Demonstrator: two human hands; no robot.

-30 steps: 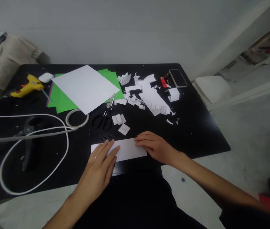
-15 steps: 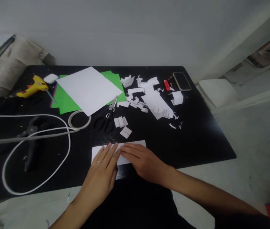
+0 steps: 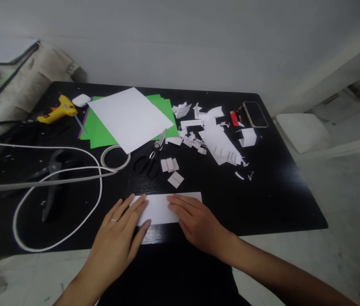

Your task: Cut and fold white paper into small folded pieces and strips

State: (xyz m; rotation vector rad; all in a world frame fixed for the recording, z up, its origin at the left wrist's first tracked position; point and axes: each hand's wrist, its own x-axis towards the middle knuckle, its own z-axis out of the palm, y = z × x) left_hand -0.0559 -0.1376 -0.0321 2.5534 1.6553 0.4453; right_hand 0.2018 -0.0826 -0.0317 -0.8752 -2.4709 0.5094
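Note:
A white strip of paper [image 3: 157, 209] lies flat near the front edge of the black table. On its left end rest the outstretched fingers of my left hand [image 3: 119, 231], which wears a ring. My right hand [image 3: 197, 219] lies with its fingers extended on the right part of the strip. Between the two hands the middle of the paper shows. Just beyond it are a small white paper square [image 3: 175, 179] and a small folded paper piece [image 3: 170, 165]. Black-handled scissors [image 3: 152, 159] lie behind the strip, to the left of these pieces.
A white sheet [image 3: 132, 119] lies on green sheets [image 3: 100, 134]. Left are a yellow glue gun [image 3: 59, 110], a tape roll [image 3: 103, 163], a looped white cable [image 3: 17, 212] and dark-handled cutters [image 3: 52, 187]. Right are paper scraps [image 3: 212, 131], a red lighter [image 3: 234, 119] and a phone [image 3: 255, 114].
My hands have moved apart from the middle of the strip, the left one going toward its left end. The whole view has shifted slightly.

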